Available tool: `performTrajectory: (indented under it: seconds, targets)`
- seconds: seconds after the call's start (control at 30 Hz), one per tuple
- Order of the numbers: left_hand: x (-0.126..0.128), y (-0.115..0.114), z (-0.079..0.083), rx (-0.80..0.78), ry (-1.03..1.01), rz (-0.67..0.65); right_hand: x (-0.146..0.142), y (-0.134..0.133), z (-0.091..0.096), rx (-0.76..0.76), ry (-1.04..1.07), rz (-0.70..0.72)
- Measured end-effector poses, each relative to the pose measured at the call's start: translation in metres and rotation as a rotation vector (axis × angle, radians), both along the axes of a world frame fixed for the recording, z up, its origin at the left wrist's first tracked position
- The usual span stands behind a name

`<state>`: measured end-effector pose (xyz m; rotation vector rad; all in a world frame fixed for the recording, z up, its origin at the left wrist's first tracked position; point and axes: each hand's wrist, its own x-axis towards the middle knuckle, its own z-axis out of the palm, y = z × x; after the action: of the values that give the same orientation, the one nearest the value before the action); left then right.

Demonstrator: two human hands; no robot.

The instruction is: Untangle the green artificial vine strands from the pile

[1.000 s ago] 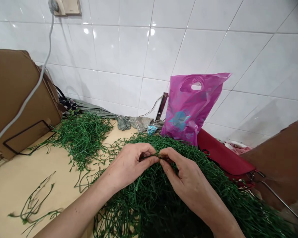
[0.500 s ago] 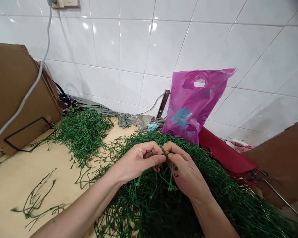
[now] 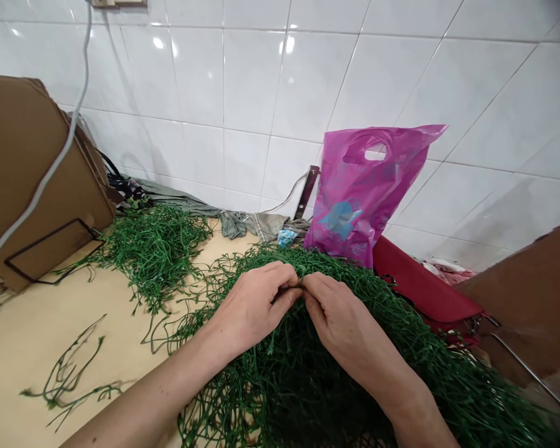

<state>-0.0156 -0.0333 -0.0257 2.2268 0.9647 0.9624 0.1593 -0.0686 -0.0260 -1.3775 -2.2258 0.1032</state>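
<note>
My left hand [image 3: 261, 298] and my right hand [image 3: 338, 308] meet fingertip to fingertip above a large heap of thin green plastic-looking stems [image 3: 242, 404]. Both hands are closed in a pinch. Between them a bit of green stem [image 3: 301, 281] shows; most of it is hidden behind the fingers. The heap spreads under both hands and far to the right, its stems tangled and tipped with small buds.
A smaller pile of green stems [image 3: 161, 249] lies at the left, with a few loose stems [image 3: 65, 373] nearer. Around stand a cardboard box [image 3: 32, 180], a purple plastic bag [image 3: 359, 193], a red bag [image 3: 424, 286], a brown panel [image 3: 532, 298] and a tiled wall [image 3: 247, 81].
My right hand has turned over, back now upward, and its fingers press against the left fingertips. The stem that hung below the fingers is now mostly out of sight.
</note>
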Motion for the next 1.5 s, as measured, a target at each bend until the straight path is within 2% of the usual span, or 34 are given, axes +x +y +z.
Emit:
performTrajectory:
  seconds: [0.07,0.13,0.23,0.3,0.33,0.4,0.5,0.53,0.6,0.67,0.73,0.83,0.9,0.93,1.0,1.07,1.13,1.3,1.37,1.5]
  targets:
    - [-0.002,0.002,0.002,-0.038,-0.049,-0.002,-0.001,0.001,0.002,0.089,-0.012,-0.015]
    - [-0.001,0.002,0.004,-0.165,-0.174,-0.08,-0.002,0.001,0.005,0.079,0.104,0.01]
    - [0.003,-0.001,0.008,-0.434,-0.421,-0.245,-0.004,0.004,0.004,-0.116,0.463,0.097]
    - [0.005,-0.004,0.01,-0.539,-0.53,-0.29,0.0,0.012,0.001,-0.19,0.712,0.086]
    - [0.005,-0.005,0.011,-0.563,-0.56,-0.296,0.006,0.016,-0.001,-0.17,0.816,0.05]
    - [0.004,-0.006,0.014,-0.581,-0.593,-0.293,0.024,0.026,-0.002,-0.036,0.982,-0.066]
    - [-0.001,-0.006,0.018,-0.55,-0.616,-0.249,0.063,0.031,0.006,0.123,1.059,-0.173]
    - [-0.002,-0.005,0.018,-0.535,-0.615,-0.219,0.073,0.029,0.01,0.122,1.041,-0.201]
    - [-0.002,-0.003,0.017,-0.507,-0.581,-0.15,0.083,0.019,0.016,-0.009,0.767,-0.252]
    - [-0.001,-0.001,0.014,-0.467,-0.522,-0.078,0.077,0.007,0.021,-0.119,0.437,-0.274]
    - [0.001,-0.001,0.01,-0.405,-0.461,-0.02,0.058,-0.005,0.026,-0.062,0.29,-0.292]
    - [0.002,-0.002,0.007,-0.308,-0.37,0.036,0.024,-0.019,0.034,0.153,0.323,-0.294]
    - [0.003,-0.003,0.006,-0.25,-0.318,0.054,0.007,-0.023,0.036,0.223,0.347,-0.267]
    - [0.003,-0.003,0.006,-0.23,-0.298,0.054,0.002,-0.024,0.036,0.213,0.343,-0.262]
    - [0.003,-0.005,0.007,-0.225,-0.273,0.041,-0.004,-0.024,0.03,0.101,0.31,-0.25]
    - [0.003,-0.006,0.008,-0.264,-0.263,0.029,-0.006,-0.02,0.022,-0.043,0.279,-0.225]
    - [0.003,-0.007,0.01,-0.319,-0.262,0.013,-0.008,-0.016,0.013,-0.108,0.236,-0.21]
    - [-0.003,-0.005,0.015,-0.33,-0.21,-0.016,-0.014,-0.011,0.004,-0.016,0.127,-0.205]
    - [-0.008,-0.001,0.016,-0.426,-0.298,-0.107,-0.014,-0.011,0.004,-0.073,0.223,-0.113]
    - [-0.012,0.002,0.016,-0.855,-0.651,-0.432,-0.004,-0.008,0.001,-0.374,0.62,0.193]
